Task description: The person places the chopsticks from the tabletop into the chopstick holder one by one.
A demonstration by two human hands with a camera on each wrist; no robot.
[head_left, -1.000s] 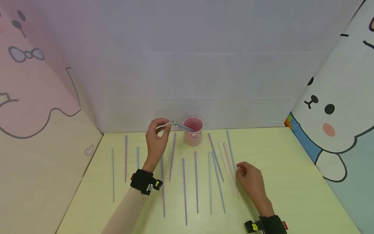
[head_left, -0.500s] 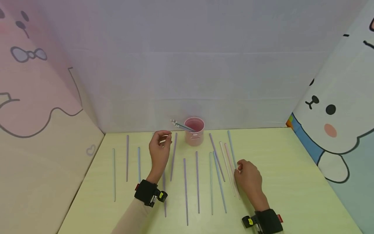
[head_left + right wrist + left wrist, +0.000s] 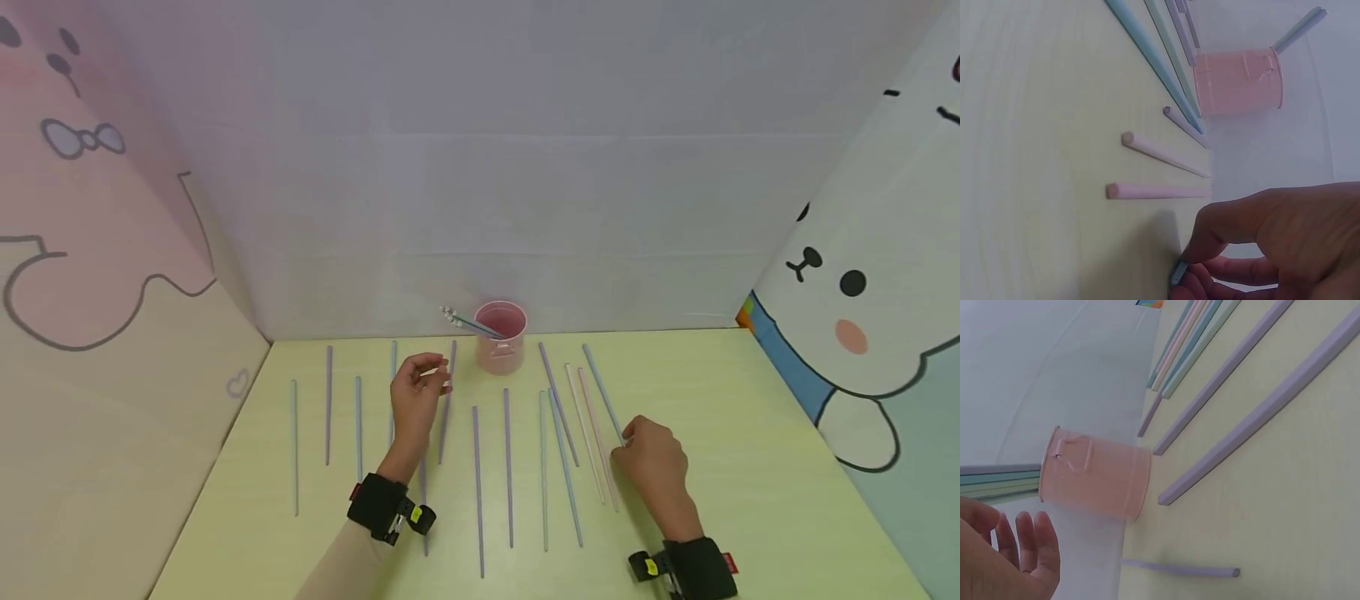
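My right hand (image 3: 655,462) pinches the near end of a light blue pencil (image 3: 602,388) between thumb and fingers; in the right wrist view its blue end (image 3: 1179,273) pokes out of the grip. The rest of that pencil slants away over the table. My left hand (image 3: 415,404) holds nothing, its fingers loosely bent, left of a pink bucket-shaped cup (image 3: 498,357). Several pencils (image 3: 467,322) lean leftward out of the cup. In the left wrist view the cup (image 3: 1097,475) stands just beyond the left fingertips.
Several pencils lie spread across the pale yellow table (image 3: 750,467). A pink pencil (image 3: 597,437) and a white one (image 3: 583,433) lie just left of my right hand. Purple pencils (image 3: 477,492) lie in the middle. A grey-white wall (image 3: 525,183) stands behind the cup.
My left hand has let go of the pencils in the cup and drawn back toward me. My right hand now pinches the light blue pencil, whose near end has shifted right.
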